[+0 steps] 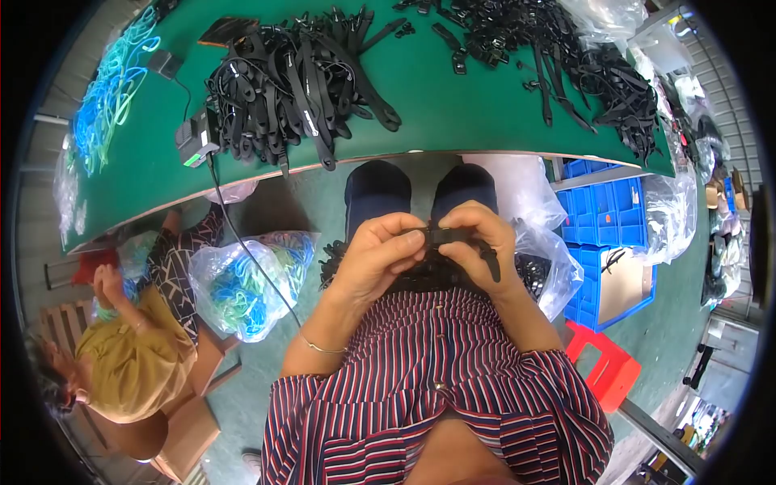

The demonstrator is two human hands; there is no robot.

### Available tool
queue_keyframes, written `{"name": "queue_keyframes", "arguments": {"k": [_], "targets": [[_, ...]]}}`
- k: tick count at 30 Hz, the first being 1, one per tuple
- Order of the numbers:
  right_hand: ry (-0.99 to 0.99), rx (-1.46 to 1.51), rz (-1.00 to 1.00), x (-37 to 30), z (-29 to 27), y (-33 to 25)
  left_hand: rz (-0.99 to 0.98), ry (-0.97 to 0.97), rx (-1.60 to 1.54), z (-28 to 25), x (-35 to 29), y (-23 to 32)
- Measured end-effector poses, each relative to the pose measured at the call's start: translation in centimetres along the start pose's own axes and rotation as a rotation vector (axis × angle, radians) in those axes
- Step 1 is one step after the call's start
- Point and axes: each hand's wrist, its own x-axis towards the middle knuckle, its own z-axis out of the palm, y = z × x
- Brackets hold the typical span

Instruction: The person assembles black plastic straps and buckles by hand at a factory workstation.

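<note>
Over my lap, both hands are closed on a black strap [447,236]. My left hand [378,252] pinches one end between thumb and fingers. Gripping it a short way along is my right hand [485,238], and the strap's loose tail [491,265] hangs past that thumb. A dark piece between the fingertips may be a buckle, but it is too small to make out. More black pieces [420,279] lie in my lap below the hands. Beyond my knees, a heap of black straps [303,97] rests on the green table [453,121].
Black plastic buckles [493,32] and further straps [626,97] cover the table's far right. A corded device [196,141] sits at the table edge, its cable hanging down by my left arm. Blue crates [602,214] and a red stool [602,368] stand right; a person [137,356] sits left.
</note>
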Motion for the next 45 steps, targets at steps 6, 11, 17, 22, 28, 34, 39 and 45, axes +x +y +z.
{"name": "queue_keyframes", "arguments": {"k": [6, 11, 17, 22, 28, 34, 39, 45], "targets": [[0.029, 0.224, 0.071, -0.7, 0.9, 0.9, 0.039, -0.144, -0.326, -0.7, 0.4, -2.0], [0.112, 0.237, 0.165, -0.4, 1.6, 0.4, 0.085, 0.076, -0.378, 0.2, 0.4, -2.3], [-0.05, -0.157, 0.107, 0.1, 0.7, 0.3, 0.17, 0.227, -0.547, 0.1, 1.2, -2.6], [-0.04, -0.164, 0.264, 1.3, 0.3, -0.1, 0.305, 0.112, 0.029, 1.2, 0.5, -0.1], [-0.194, -0.177, 0.295, 1.6, 0.3, -0.1, 0.351, 0.141, 0.681, 2.1, 1.1, 0.2], [-0.048, 0.152, 0.376, 0.6, -0.8, -0.9, 0.23, 0.154, 0.239, 1.7, 1.6, -0.1], [0.019, 0.287, 0.433, 1.0, -0.9, -0.9, 0.242, -0.047, 0.011, 0.9, 1.8, -1.7], [-0.122, 0.448, 0.587, 1.7, -0.8, -1.1, 0.212, -0.07, 0.004, 1.7, 1.4, -1.8]]}}
